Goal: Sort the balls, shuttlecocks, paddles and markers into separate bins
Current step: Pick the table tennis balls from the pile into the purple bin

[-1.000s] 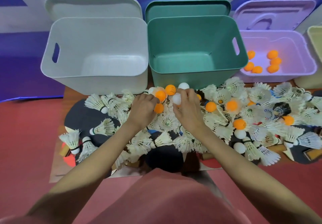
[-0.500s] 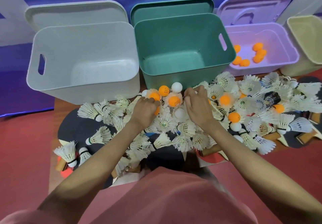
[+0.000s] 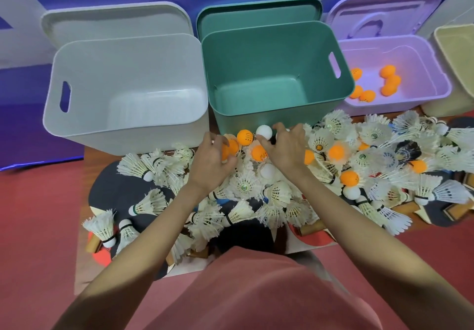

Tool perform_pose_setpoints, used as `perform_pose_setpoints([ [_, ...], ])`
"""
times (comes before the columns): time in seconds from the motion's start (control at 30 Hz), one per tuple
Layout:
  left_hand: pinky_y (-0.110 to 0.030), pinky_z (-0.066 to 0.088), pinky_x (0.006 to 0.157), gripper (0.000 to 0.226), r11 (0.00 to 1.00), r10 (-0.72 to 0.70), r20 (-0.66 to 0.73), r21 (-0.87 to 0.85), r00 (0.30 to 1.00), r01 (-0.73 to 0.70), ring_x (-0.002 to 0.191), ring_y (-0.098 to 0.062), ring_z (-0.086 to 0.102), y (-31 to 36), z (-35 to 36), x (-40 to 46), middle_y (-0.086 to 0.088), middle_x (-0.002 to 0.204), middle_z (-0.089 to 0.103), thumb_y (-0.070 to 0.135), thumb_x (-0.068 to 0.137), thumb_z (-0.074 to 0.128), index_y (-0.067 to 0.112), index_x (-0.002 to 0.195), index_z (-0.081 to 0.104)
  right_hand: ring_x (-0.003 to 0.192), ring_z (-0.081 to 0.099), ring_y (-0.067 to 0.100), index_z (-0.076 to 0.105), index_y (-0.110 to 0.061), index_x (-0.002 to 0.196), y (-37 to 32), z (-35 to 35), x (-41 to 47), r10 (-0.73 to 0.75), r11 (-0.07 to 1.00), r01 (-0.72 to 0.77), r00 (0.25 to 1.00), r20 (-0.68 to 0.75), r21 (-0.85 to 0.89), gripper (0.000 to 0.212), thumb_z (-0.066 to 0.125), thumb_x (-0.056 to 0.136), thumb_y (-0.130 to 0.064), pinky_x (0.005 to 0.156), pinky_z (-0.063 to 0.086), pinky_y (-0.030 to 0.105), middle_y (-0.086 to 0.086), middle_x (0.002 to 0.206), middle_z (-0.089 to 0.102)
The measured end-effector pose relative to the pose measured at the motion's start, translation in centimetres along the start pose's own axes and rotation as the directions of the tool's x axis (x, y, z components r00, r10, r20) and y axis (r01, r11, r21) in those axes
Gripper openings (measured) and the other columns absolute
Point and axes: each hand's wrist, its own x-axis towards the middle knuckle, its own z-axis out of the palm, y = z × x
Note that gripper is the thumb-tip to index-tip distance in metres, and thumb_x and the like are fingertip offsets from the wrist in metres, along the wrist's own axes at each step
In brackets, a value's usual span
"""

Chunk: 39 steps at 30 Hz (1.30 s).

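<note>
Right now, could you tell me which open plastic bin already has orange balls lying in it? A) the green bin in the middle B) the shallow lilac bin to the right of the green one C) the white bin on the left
B: several orange balls lie on the floor of the shallow lilac plastic bin, while the other two bins show bare floors.

Four bins stand in a far row: white bin (image 3: 123, 124) leftmost, green bin (image 3: 277, 114) next, purple bin (image 3: 436, 91) holding balls (image 3: 388, 79), then a beige bin (image 3: 454, 44) rightmost. Shuttlecocks (image 3: 246, 186) lie piled near, over paddles (image 3: 112, 188).

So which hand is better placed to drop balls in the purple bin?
Probably the right hand: the purple bin sits on its side, past the green bin. The left hand would cross over.
</note>
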Motion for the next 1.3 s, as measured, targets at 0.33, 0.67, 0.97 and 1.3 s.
perform_pose_setpoints([
  [0.33, -0.031, 0.045, 0.055, 0.042, 0.957, -0.287, -0.142, -0.005, 0.948, 0.289, 0.069, -0.021, 0.061, 4.0, 1.9, 1.8, -0.003, 0.072, 0.065, 0.05, 0.086, 0.057, 0.011, 0.103, 0.056, 0.106, 0.039, 0.029, 0.057, -0.013, 0.115, 2.4, -2.4, -1.7, -0.017, 0.992, 0.024, 0.998, -0.054, 0.127, 0.046, 0.059, 0.086, -0.049, 0.082, 0.035, 0.034, 0.014, 0.107, 0.045],
  [0.67, -0.028, 0.042, 0.058, 0.04, 0.876, -0.483, -0.209, -0.094, 0.851, 0.474, 0.072, -0.025, 0.061, 6.3, 3.9, 3.3, -0.003, 0.075, 0.064, 0.05, 0.079, 0.066, 0.012, 0.094, 0.063, 0.105, 0.038, 0.03, 0.055, -0.011, 0.12, 8.1, -6.2, -2.9, 0.002, 0.976, 0.023, 0.993, -0.114, 0.217, 0.046, 0.058, 0.089, -0.045, 0.087, 0.035, 0.035, 0.016, 0.106, 0.042],
  [0.97, -0.027, 0.039, 0.044, 0.038, 0.992, -0.004, -0.229, -0.123, 0.974, -0.025, 0.051, -0.012, 0.052, 14.7, 7.8, 1.0, 0.007, 0.063, 0.057, 0.048, 0.083, 0.066, 0.013, 0.094, 0.055, 0.108, 0.039, 0.029, 0.051, -0.011, 0.121, 17.8, -8.9, -1.2, 0.099, 0.951, -0.044, 0.981, -0.168, 0.305, 0.046, 0.056, 0.091, -0.045, 0.087, 0.036, 0.033, 0.017, 0.114, 0.039],
  [1.3, -0.043, 0.046, 0.06, 0.039, 0.976, 0.216, -0.075, 0.037, 0.974, -0.213, 0.083, -0.033, 0.056, 29.8, 13.4, 15.5, -0.011, 0.105, 0.055, 0.037, 0.095, 0.048, 0.008, 0.122, 0.043, 0.103, 0.042, 0.031, 0.048, -0.007, 0.117, 29.4, -15.7, 12.1, 0.115, 0.946, -0.017, 0.952, -0.284, 0.324, 0.053, 0.045, 0.091, -0.053, 0.082, 0.037, 0.035, 0.022, 0.112, 0.044],
])
